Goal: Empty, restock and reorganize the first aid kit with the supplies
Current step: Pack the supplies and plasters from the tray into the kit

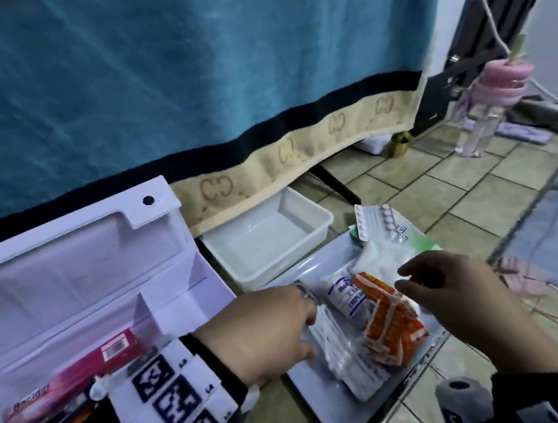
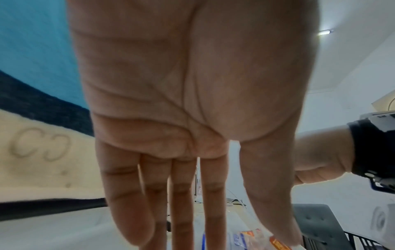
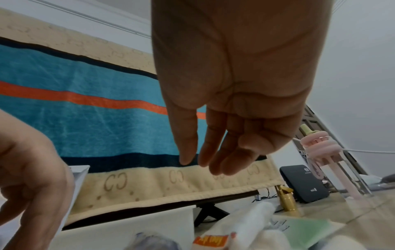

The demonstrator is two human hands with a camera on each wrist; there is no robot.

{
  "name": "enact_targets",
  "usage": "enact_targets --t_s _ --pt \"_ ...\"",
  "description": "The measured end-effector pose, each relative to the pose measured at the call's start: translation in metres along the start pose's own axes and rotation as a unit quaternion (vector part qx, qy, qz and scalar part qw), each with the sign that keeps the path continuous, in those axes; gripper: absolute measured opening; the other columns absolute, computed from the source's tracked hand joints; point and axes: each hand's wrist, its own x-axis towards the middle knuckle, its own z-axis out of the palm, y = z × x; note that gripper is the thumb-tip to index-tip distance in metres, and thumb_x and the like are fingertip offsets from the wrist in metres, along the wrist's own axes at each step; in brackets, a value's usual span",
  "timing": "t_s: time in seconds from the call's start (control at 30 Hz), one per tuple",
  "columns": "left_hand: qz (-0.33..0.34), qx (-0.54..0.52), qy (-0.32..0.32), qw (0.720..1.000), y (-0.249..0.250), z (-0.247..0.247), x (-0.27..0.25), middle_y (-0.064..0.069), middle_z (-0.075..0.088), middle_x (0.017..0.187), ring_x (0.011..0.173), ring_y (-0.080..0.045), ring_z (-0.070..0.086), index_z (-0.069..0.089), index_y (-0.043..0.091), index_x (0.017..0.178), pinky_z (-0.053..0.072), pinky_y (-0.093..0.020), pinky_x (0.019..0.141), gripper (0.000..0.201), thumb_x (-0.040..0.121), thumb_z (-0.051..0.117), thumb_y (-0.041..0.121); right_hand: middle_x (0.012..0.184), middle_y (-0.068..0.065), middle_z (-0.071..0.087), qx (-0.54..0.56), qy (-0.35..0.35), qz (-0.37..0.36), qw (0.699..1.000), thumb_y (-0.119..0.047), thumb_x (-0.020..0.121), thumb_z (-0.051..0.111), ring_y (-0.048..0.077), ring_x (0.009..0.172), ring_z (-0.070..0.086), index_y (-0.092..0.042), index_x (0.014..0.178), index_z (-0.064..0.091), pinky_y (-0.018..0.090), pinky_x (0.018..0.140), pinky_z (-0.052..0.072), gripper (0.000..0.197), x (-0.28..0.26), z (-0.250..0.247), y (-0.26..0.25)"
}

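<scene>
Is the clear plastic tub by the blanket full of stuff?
No, the clear plastic tub beside the blanket shows only its bare bottom in the head view.

The head camera looks forward and steeply down from above, taking in the open white plastic first aid kit (image 1: 82, 283) at lower left of the frame, the white tray of supplies (image 1: 325, 399) at lower centre, and both hands.

The left wrist camera sits very close under the left hand (image 2: 188, 94), looking along the palm toward the fingertips; that palm fills most of the frame.

The right wrist camera looks likewise along the right hand (image 3: 233, 81), from low down and angled upward.

All three views share the teal, black and beige blanket (image 1: 186, 66) (image 2: 32, 42) (image 3: 85, 121) hanging behind, and the orange packets (image 1: 390, 320) (image 2: 278, 243) (image 3: 211, 240) on the tray.
</scene>
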Motion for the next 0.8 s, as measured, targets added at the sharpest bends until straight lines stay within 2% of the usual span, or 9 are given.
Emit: enact_targets --t_s 0.13,0.23,0.33,0.4,0.5,0.57,0.67,0.73,0.8 --pt "0.006 -0.033 0.025 0.999 -0.003 -0.012 0.023 0.004 0.053 0.115 0.106 -0.018 0.054 0.057 0.027 0.115 0.047 -0.037 0.09 0.034 0.085 0.059 0.044 0.073 -0.01 0.062 -0.026 0.021 0.027 0.999 -0.026 0.082 0.069 0.002 0.066 0.056 -0.02 0.093 0.067 0.015 0.055 0.038 0.012 0.025 -0.017 0.01" --pt "-0.006 -0.068 0.039 0.997 -0.008 -0.024 0.049 0.005 0.054 0.117 0.104 -0.015 0.055 0.058 0.027 0.114 0.047 -0.036 0.091 0.034 0.085 0.059 0.046 0.08 0.001 0.065 -0.082 0.017 0.04 0.996 -0.029 0.082 0.067 0.018 0.071 0.057 -0.016 0.098 0.067 0.025 0.059 0.039 0.02 0.061 -0.026 0.017" --pt "-0.029 -0.087 0.064 0.994 -0.014 -0.031 0.074 0.003 0.06 0.114 0.101 -0.015 0.056 0.061 0.024 0.111 0.047 -0.032 0.091 0.028 0.088 0.059 0.04 0.096 0.01 0.066 -0.146 0.011 0.042 0.988 -0.028 0.084 0.065 0.027 0.088 0.059 -0.01 0.104 0.064 0.026 0.068 0.04 0.026 0.103 -0.024 0.021" --pt "-0.044 -0.104 0.087 0.99 -0.018 -0.032 0.086 0.002 0.064 0.108 0.097 -0.015 0.058 0.064 0.023 0.104 0.047 -0.029 0.086 0.021 0.089 0.059 0.036 0.101 0.014 0.066 -0.196 -0.008 0.032 0.98 -0.028 0.086 0.061 0.029 0.089 0.058 -0.004 0.1 0.065 0.028 0.069 0.044 0.028 0.13 -0.019 0.024" --pt "-0.069 -0.126 0.104 0.984 -0.023 -0.032 0.095 0.002 0.067 0.102 0.092 -0.015 0.06 0.066 0.024 0.096 0.048 -0.028 0.082 0.014 0.09 0.056 0.031 0.081 0.011 0.062 -0.263 -0.058 0.044 0.962 -0.036 0.089 0.057 0.024 0.071 0.05 -0.002 0.07 0.057 0.027 0.059 0.038 0.038 0.156 -0.008 0.021" --pt "-0.079 -0.13 0.103 0.983 -0.026 -0.031 0.095 0.002 0.067 0.1 0.092 -0.015 0.06 0.066 0.024 0.096 0.048 -0.028 0.081 0.013 0.09 0.056 0.03 0.064 0.006 0.048 -0.292 -0.081 0.063 0.951 -0.04 0.09 0.056 0.023 0.071 0.049 -0.006 0.058 0.043 0.027 0.057 0.036 0.048 0.166 -0.001 0.017" --pt "-0.067 -0.113 0.094 0.987 -0.025 -0.029 0.092 0.004 0.066 0.101 0.09 -0.013 0.059 0.065 0.023 0.1 0.047 -0.026 0.08 0.017 0.088 0.06 0.034 0.065 0.002 0.047 -0.275 -0.124 0.09 0.949 -0.041 0.086 0.061 0.023 0.074 0.05 -0.008 0.063 0.046 0.026 0.062 0.039 0.043 0.177 0.009 0.021" --pt "-0.039 -0.103 0.073 0.991 -0.02 -0.027 0.091 0.005 0.061 0.108 0.092 -0.011 0.056 0.062 0.025 0.108 0.045 -0.024 0.081 0.027 0.085 0.063 0.039 0.063 -0.001 0.049 -0.226 -0.137 0.099 0.96 -0.037 0.079 0.068 0.021 0.067 0.05 -0.014 0.065 0.051 0.025 0.054 0.038 0.032 0.182 0.013 0.027" --pt "0.001 -0.088 0.043 0.995 -0.012 -0.024 0.09 0.006 0.052 0.121 0.104 -0.011 0.052 0.055 0.031 0.12 0.045 -0.028 0.091 0.039 0.084 0.063 0.043 0.063 -0.002 0.049 -0.211 -0.138 0.098 0.963 -0.034 0.077 0.071 0.022 0.067 0.051 -0.02 0.06 0.048 0.024 0.051 0.037 0.031 0.184 0.014 0.03"
